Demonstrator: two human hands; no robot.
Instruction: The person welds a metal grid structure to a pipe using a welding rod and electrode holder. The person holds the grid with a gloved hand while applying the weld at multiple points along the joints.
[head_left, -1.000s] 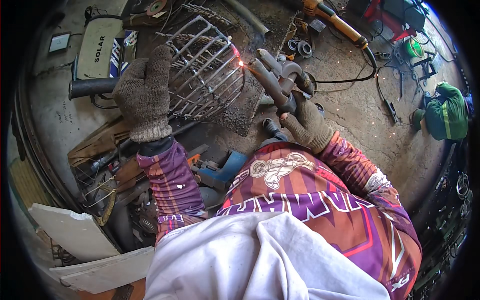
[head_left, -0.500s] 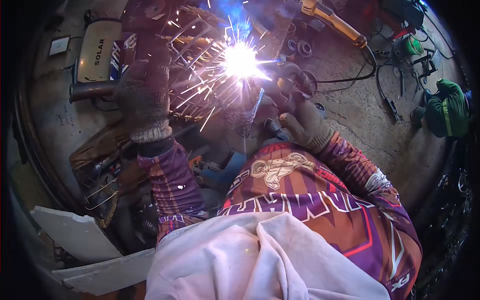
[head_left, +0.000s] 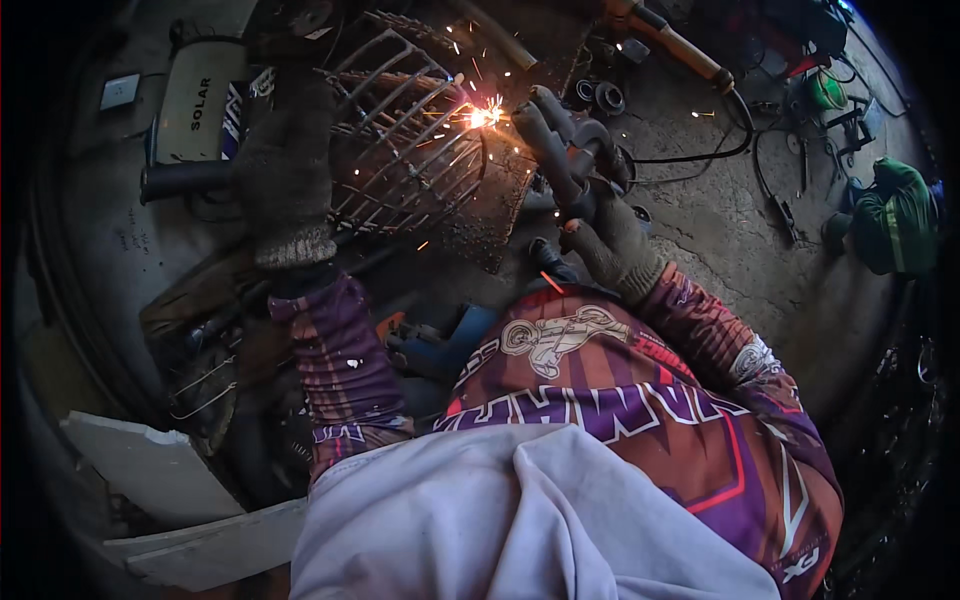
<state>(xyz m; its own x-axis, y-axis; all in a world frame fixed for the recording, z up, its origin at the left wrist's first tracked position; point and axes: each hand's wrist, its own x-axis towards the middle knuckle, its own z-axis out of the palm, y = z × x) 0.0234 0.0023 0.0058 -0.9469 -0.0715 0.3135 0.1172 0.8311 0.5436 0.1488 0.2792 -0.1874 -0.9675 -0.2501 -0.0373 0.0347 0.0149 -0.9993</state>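
A round cage of welded metal rods (head_left: 410, 150) lies on its side on the concrete floor. My left hand (head_left: 285, 180), in a grey knit glove, grips the cage's left side. My right hand (head_left: 610, 235), also gloved, is closed around a welding electrode holder (head_left: 560, 145) to the right of the cage. The holder's tip meets the cage rim at a small orange spark (head_left: 485, 115), with a few sparks scattering around it. A dark metal sheet (head_left: 500, 215) lies under the cage.
A dark pipe (head_left: 185, 180) and a pale box-shaped machine (head_left: 195, 100) lie at the left. A yellow-handled tool (head_left: 670, 40), black cables (head_left: 700, 150), small rings (head_left: 600, 95) and a green bundle (head_left: 900, 215) lie to the right. Pale boards (head_left: 150, 470) and scrap metal sit lower left.
A bright arc flared with a wide shower of sparks half a second ago and has shrunk to a small orange glow. Both hands have stayed where they were.
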